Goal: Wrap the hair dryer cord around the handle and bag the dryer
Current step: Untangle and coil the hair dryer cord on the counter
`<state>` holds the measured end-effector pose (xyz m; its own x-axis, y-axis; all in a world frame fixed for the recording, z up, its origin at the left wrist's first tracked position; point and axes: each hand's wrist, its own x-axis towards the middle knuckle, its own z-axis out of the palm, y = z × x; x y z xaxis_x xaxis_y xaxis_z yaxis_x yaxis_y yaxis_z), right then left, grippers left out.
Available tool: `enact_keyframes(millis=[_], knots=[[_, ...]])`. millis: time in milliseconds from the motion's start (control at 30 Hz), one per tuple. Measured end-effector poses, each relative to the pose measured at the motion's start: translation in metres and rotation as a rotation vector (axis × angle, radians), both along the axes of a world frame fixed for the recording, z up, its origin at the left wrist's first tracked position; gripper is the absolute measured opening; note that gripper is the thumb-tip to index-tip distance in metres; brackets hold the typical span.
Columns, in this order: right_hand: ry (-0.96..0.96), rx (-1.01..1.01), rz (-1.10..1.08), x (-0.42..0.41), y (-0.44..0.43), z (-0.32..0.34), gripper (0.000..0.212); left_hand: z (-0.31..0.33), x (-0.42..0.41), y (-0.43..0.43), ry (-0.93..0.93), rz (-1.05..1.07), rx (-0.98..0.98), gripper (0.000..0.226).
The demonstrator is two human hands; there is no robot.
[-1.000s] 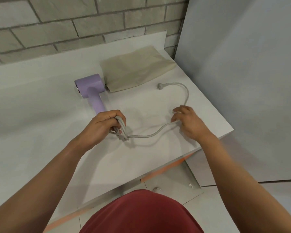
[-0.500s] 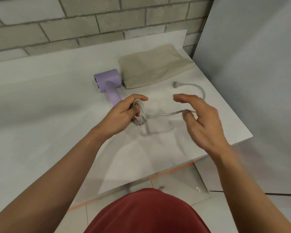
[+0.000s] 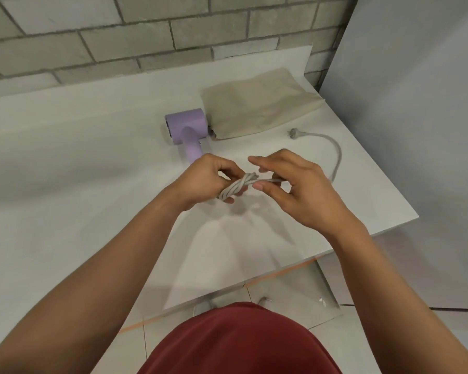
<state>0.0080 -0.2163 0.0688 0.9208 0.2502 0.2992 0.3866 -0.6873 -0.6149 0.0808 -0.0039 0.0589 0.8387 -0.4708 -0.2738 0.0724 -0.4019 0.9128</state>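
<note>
Lower end of dryer handle (image 3: pixel 191 151) hidden behind left hand (image 3: pixel 203 182); plug (image 3: pixel 292 132) prongs too small.

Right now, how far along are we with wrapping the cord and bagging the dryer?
Partly done: several coils of the cord are wound at the handle end of the hair dryer. In hand: the left hand grips the coiled handle while the right hand pinches the cord. Left: a loose tail ending in the plug lies on the table, and the bag lies flat, not holding the dryer.
</note>
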Motion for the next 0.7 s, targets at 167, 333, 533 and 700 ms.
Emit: enact_keyframes(millis=[167, 333, 533, 700], knots=[[0.204, -0.064, 0.116, 0.008, 0.016, 0.000, 0.033, 0.005, 0.010, 0.016, 0.104, -0.175, 0.113, 0.014], [0.366, 0.262, -0.098, 0.010, 0.029, -0.009, 0.016, -0.004, 0.010, 0.037, 0.344, 0.009, -0.235, 0.044], [0.398, 0.424, -0.220, 0.014, 0.048, -0.012, 0.012, -0.024, -0.008, 0.054, -0.062, -0.038, -0.176, 0.023], [0.376, 0.459, -0.318, 0.010, 0.056, -0.011, 0.004, -0.025, -0.002, 0.061, -0.077, 0.056, -0.205, 0.025]])
